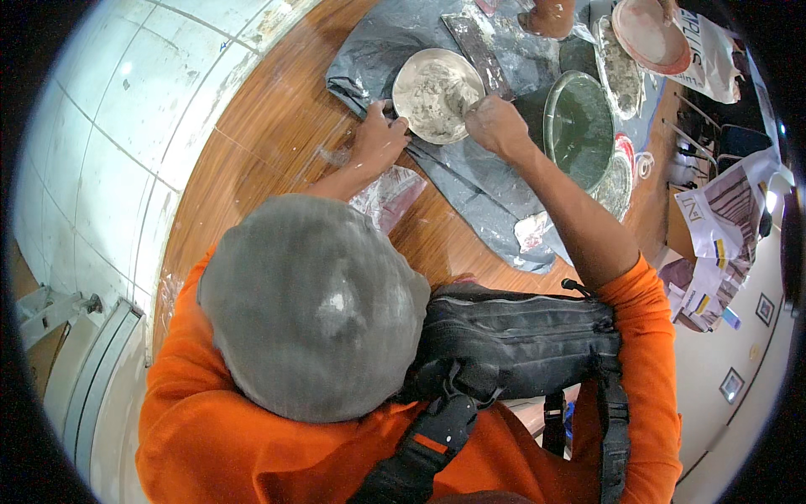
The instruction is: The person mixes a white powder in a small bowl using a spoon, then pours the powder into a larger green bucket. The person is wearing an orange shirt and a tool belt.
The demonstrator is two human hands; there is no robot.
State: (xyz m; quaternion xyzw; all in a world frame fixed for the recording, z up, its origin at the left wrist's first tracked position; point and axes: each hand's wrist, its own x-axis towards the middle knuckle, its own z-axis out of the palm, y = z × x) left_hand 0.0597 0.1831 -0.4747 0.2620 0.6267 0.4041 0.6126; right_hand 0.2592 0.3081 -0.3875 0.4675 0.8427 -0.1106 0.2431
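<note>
A round metal bowl [415,131] holds a pale, lumpy, plaster-like mix [434,94]. It sits on a dark grey plastic sheet [469,183]. At the bowl's near left side, my left hand [381,140] grips the rim with thumb and fingers. My right hand [497,124] is closed in a fist over the right rim. What looks like a mix-coated tool [463,97] reaches from this fist into the bowl; its handle is hidden in my grasp. Pale residue marks the fingers of both hands.
Right of my hands stands a dark green bucket [579,132]. A plaster-smeared dark board [478,53] lies behind the bowl. Another person's hand [667,9] is at a pinkish bowl [652,34]. A black bag [516,340] and a rounded grey cloth-covered shape [315,309] are close below me.
</note>
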